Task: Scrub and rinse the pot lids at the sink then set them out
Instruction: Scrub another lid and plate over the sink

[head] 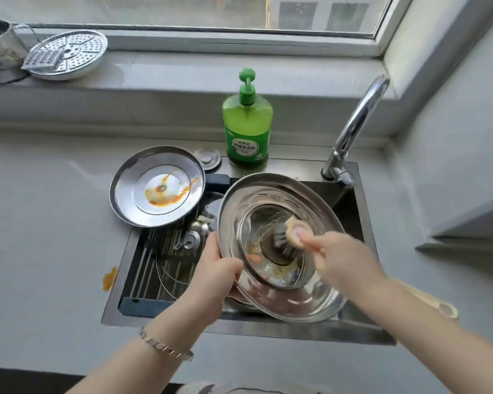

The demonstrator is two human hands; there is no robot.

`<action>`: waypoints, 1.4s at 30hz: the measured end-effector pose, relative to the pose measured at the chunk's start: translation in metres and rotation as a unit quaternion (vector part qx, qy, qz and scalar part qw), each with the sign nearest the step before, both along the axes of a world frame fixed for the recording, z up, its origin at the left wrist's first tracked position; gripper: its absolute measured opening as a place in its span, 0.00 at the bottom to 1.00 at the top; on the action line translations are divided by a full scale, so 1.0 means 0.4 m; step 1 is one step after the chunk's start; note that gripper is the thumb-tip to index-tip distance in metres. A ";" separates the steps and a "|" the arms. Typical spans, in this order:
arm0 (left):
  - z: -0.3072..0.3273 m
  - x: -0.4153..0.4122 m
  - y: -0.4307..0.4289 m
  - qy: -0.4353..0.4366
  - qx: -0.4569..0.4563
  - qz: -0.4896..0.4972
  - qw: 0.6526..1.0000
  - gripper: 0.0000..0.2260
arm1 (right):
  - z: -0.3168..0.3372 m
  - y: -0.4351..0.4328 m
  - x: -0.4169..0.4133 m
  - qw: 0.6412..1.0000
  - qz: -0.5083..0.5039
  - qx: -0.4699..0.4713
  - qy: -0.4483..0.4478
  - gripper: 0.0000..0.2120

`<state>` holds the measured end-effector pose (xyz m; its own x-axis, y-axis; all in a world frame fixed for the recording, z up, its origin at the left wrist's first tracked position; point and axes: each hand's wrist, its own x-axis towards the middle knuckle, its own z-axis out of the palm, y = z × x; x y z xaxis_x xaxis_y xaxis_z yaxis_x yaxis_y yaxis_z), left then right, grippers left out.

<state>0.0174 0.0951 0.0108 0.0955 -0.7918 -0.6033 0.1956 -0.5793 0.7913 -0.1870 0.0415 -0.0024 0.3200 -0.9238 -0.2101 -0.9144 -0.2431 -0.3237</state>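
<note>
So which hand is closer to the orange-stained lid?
Left. The left hand grips the rim of the held lid just below the stained lid; the right hand, holding the brush, is farther right.

Brush (289,237) inside tilted steel lid (268,194)

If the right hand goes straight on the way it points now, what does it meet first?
Likely the inside of the lid: the brush in the right hand seems to touch it. Depth unclear.

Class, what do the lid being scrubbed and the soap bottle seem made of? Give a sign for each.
Lid: likely stainless steel, polished; mirror-like reflections across it.
Soap bottle: translucent green plastic, glossy; light shows through its body, and it has a moulded pump top.
</note>
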 end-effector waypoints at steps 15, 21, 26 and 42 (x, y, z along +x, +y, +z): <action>0.023 -0.013 0.001 -0.038 -0.024 0.007 0.999 0.24 | -0.001 -0.036 0.027 0.996 -0.048 -0.005 -0.070 0.16; 0.028 -0.014 0.003 -0.058 -0.029 -0.008 0.998 0.23 | -0.006 0.077 0.088 0.989 0.021 0.013 -0.149 0.19; 0.033 -0.007 0.007 -0.060 -0.044 -0.029 0.997 0.24 | -0.019 0.011 0.011 0.994 -0.076 -0.006 -0.082 0.18; 0.031 -0.020 0.013 -0.064 -0.068 -0.070 0.993 0.23 | -0.010 -0.044 0.035 0.991 -0.082 -0.037 -0.104 0.16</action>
<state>0.0092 0.1003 0.0230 0.0480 -0.8757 -0.4804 0.0144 -0.4803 0.8770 -0.1731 0.0240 -0.0062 0.1936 -0.9773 -0.0855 -0.8590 -0.1268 -0.4961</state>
